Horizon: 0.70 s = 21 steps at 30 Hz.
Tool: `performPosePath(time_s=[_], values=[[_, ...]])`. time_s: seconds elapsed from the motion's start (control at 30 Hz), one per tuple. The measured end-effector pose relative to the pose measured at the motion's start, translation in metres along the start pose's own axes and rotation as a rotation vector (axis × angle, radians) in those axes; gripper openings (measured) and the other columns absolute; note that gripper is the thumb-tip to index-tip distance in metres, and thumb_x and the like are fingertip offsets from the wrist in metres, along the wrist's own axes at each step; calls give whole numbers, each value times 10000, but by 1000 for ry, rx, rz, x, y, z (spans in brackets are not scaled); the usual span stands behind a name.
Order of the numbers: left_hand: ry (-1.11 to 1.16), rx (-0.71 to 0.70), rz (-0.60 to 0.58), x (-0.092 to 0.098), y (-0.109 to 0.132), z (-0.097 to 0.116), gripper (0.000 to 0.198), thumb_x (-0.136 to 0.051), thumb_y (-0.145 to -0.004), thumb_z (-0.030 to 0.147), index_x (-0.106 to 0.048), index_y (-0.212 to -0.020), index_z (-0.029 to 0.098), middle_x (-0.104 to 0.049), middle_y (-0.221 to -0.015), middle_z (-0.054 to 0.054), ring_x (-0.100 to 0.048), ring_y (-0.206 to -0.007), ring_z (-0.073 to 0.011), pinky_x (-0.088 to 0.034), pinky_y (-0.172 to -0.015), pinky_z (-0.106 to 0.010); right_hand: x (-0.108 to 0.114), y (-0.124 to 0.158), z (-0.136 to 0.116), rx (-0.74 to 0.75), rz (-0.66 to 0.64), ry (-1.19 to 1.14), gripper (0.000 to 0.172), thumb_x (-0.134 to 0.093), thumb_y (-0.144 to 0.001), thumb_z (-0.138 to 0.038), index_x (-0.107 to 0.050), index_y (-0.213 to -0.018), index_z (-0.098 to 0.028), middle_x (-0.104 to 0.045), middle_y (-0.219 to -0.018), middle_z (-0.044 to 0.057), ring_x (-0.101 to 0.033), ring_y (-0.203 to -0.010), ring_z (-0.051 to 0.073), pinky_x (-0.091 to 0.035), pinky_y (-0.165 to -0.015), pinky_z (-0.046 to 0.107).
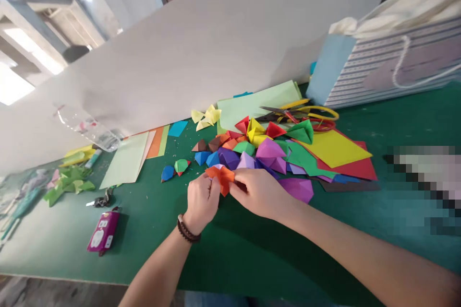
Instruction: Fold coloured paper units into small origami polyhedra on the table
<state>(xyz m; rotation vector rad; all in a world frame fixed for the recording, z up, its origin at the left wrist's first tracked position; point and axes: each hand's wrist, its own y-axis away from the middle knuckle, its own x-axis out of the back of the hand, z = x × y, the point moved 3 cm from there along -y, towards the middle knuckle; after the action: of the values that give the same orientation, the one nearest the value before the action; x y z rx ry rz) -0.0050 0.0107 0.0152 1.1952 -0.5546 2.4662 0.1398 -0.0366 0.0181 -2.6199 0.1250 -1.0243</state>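
My left hand (pixel 201 200) and my right hand (pixel 257 193) pinch a folded orange origami piece (pixel 221 177) between them, just above the green table mat (pixel 230 259). A beaded brown bracelet (pixel 188 228) circles my left wrist. In front of my fingers lies a heap of folded paper shapes (pixel 248 148) in purple, yellow, red, green and blue. Nearest my left hand are a small blue and green folded piece (pixel 176 169). Sheets of yellow and red paper (pixel 334 151) lie to the right.
A pair of scissors (pixel 288 115) and yellow-handled shears lie behind the heap, against a white board (pixel 201 48). A striped paper bag (pixel 389 64) stands at the back right. A magenta packet (pixel 104 230), a plastic bottle (pixel 88 127) and green paper cut-offs (pixel 68 184) are at left.
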Motion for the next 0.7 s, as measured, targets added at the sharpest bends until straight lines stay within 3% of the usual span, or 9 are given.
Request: performPosePath(time_s=[0.17,0.3,0.4,0.5,0.7], values=[[-34,7,27,0,-1,0,459,-337,-919,286,-311,-469,196,-376,-507,-1,-352,-477,-117,-198,-514,-273,-1,0,2,8,12,25,273,-499,-853,-231,-468,-585,-193,-527,-573,0,-402,-487,107,-216,-491,275],[-70,-81,84,8,-5,5,440,-396,-901,265,-314,-474,195,-376,-499,-1,-367,-500,-126,-202,-530,-281,9,-2,4,42,60,12,257,-533,-852,-265,-514,-607,-190,-542,-592,7,-430,-510,117,-239,-493,273],[-141,-146,90,15,-7,11,425,-400,-900,239,-304,-489,191,-384,-518,-2,-375,-519,-124,-206,-536,-277,22,-5,4,81,124,-87,213,-561,-874,-377,-637,-878,-178,-640,-764,41,-521,-602,142,-334,-521,265],[-268,-192,38,18,-7,20,408,-371,-916,232,-353,-511,182,-433,-576,-13,-359,-510,-111,-200,-526,-270,31,-7,4,110,159,-218,273,-526,-915,-373,-632,-1091,-195,-683,-952,65,-584,-694,152,-426,-590,275],[-484,-271,-23,19,-1,35,381,-372,-925,237,-454,-559,169,-491,-620,-33,-373,-499,-110,-194,-510,-273,33,-8,5,206,160,-135,154,-516,-896,-188,-669,-888,-195,-685,-860,59,-616,-785,180,-449,-680,298]])
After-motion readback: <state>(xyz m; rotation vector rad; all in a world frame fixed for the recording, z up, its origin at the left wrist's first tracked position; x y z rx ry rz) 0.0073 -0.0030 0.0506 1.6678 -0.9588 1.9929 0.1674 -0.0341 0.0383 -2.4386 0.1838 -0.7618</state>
